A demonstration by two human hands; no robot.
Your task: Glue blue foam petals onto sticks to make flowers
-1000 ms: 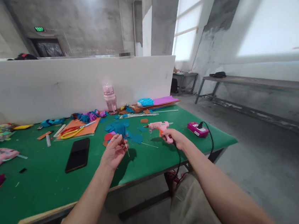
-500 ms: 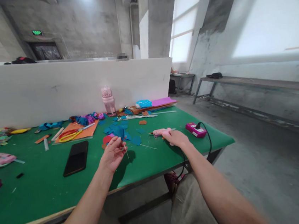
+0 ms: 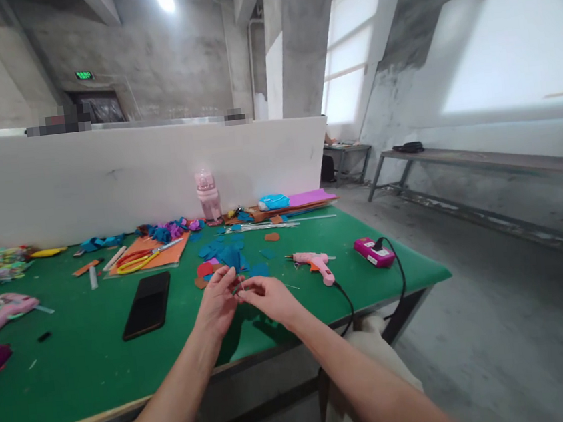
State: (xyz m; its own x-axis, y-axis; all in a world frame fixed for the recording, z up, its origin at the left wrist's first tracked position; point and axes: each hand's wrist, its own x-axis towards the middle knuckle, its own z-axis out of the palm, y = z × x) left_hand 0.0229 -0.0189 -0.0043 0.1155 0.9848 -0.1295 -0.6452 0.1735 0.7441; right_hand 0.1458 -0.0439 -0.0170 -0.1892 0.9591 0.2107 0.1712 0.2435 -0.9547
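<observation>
My left hand [image 3: 220, 299] is closed in a pinch on a thin pale wire [image 3: 241, 283]. A blue paper piece [image 3: 232, 259] shows just above its fingertips; whether it is fixed to the wire I cannot tell. Fingers of my right hand [image 3: 269, 298] are closed at the lower part of the same wire, touching or nearly touching the left. Behind both hands lies a loose pile of blue paper pieces [image 3: 210, 249], with red and brown ones at its left. To the right, a pink glue gun [image 3: 314, 260] rests on the table, untouched.
A magenta power box [image 3: 374, 253] with a black cord stands at the right of the green table [image 3: 177, 363]. Leftward lie a black phone [image 3: 147, 305], scissors [image 3: 140, 259] and another pink glue gun [image 3: 7, 309]. A pink bottle [image 3: 208, 198] stands at the white partition [image 3: 156, 164].
My right hand has let go of the glue gun and moved left to the wire at my left hand. The glue gun stays lying on the table. The view has shifted slightly.
</observation>
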